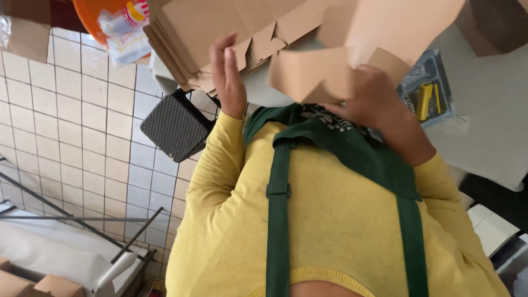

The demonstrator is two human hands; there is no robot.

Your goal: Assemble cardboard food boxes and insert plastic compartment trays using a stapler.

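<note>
- Head view: the camera looks straight down the person's front, so the worktop appears at the top of the frame and the torso, in a yellow long-sleeved top (pixel 330 220) and a dark green strapped apron (pixel 352 148), fills the lower half.
- Left hand (pixel 228 77): fingers extended and close together, laid flat against the near edge of a stack of flat brown cardboard box blanks (pixel 220 33) lying on the grey worktop (pixel 484 110); it touches the stack, but no closed grasp on it is visible.
- Right hand (pixel 374 99): curled around the lower edge of a single folded brown cardboard piece (pixel 313 74), held just in front of the chest and above the worktop edge; fingertips are hidden behind the card.
- The held cardboard piece sits between the two hands, to the right of the stack and apart from it.
- On the worktop beyond the right hand: a clear-fronted pack holding a yellow tool (pixel 426 93).
- Left of the stack: an orange round container with a plastic bag (pixel 118 19).
- Below the worktop edge: a dark woven square seat (pixel 175 127) on a white tiled floor (pixel 71 110).
</note>
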